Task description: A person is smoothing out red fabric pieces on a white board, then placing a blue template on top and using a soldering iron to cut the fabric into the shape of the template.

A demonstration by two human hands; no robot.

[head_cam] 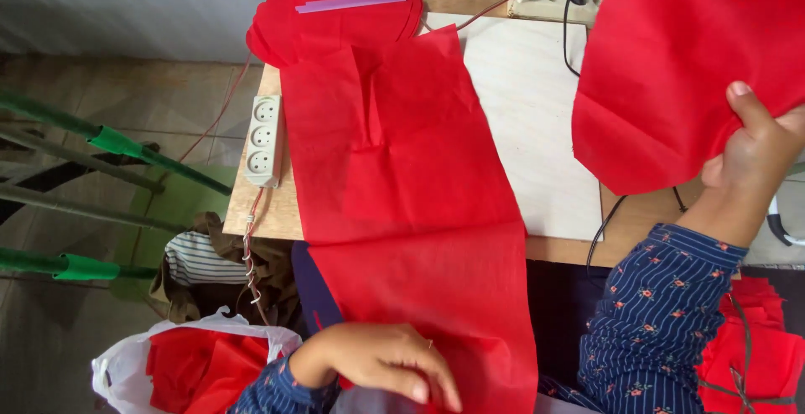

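Red fabric strip [419, 213] under left hand [377, 359], lower end cut off.

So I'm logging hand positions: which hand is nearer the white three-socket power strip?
Left. The left hand rests on the long red sheet below the power strip; the right hand holds another red piece across the table.
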